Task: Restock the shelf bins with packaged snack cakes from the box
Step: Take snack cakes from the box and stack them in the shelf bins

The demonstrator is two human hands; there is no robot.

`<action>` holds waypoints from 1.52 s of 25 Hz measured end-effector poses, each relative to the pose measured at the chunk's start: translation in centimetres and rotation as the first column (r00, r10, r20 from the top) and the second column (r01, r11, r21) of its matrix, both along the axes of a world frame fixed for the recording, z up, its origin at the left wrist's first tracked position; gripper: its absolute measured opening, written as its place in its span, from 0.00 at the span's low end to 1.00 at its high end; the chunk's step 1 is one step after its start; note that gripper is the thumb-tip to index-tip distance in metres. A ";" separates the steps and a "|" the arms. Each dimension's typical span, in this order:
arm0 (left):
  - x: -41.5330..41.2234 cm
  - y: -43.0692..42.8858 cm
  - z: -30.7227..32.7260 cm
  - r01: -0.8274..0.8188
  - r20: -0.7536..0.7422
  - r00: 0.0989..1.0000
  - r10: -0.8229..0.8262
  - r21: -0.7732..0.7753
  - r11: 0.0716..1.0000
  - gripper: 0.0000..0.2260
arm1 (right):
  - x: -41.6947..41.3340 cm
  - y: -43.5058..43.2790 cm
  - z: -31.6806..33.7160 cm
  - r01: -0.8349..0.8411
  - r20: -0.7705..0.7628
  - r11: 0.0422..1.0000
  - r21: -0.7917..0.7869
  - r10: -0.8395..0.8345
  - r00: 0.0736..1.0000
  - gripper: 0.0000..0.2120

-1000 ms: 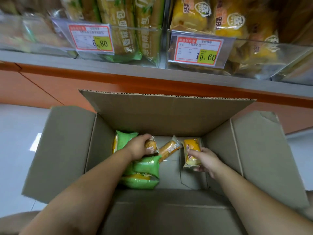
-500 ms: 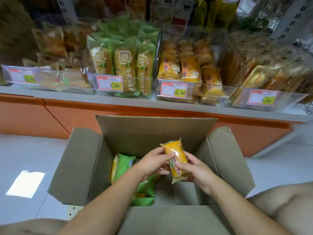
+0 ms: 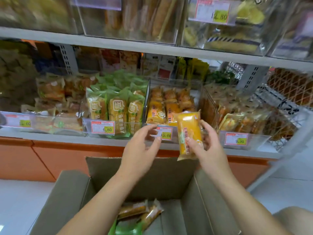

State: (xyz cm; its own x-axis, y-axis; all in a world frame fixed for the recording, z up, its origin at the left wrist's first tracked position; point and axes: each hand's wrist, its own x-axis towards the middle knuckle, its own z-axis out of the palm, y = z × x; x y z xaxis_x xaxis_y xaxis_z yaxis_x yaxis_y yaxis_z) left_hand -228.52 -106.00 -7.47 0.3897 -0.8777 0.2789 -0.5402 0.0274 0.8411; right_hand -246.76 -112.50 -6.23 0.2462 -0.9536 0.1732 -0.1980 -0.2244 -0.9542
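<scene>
Up from the box [image 3: 160, 177] we have raised the yellow snack cake [image 3: 188, 131], now before its shelf bin [image 3: 147, 99], our right hand [image 3: 210, 150] pinching the probably light, squashy, slippery pack at its lower half while our left hand [image 3: 140, 150] spreads its fingers [image 3: 150, 128] empty beside it.

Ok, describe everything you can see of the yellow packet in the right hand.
The yellow packet is a glossy orange-yellow plastic wrapper with crimped seals at top and bottom, a greenish patch and blurred lettering down its front. It is held nearly upright, above the rear flap of the box and in front of the 15.60 price tag. The right hand grips its lower half, thumb on the front, fingers behind. The left hand, open beside it, does not touch it.
</scene>
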 end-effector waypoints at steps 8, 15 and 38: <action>2.6 -3.8 -0.6 -0.005 0.712 0.696 -0.095 0.136 0.991 0.28 | 3.0 -11.0 1.0 0.093 -0.587 0.939 -0.332 -0.283 0.759 0.21; 5.5 -0.5 -3.4 0.053 0.601 0.796 0.070 -0.184 0.981 0.16 | 2.6 -7.5 1.0 0.122 -0.332 0.761 -0.637 -0.414 0.847 0.14; 7.9 8.9 -29.0 -0.100 0.049 0.990 0.129 0.901 0.421 0.49 | 10.0 5.8 -31.6 -0.434 -0.628 0.647 0.627 0.749 0.210 0.34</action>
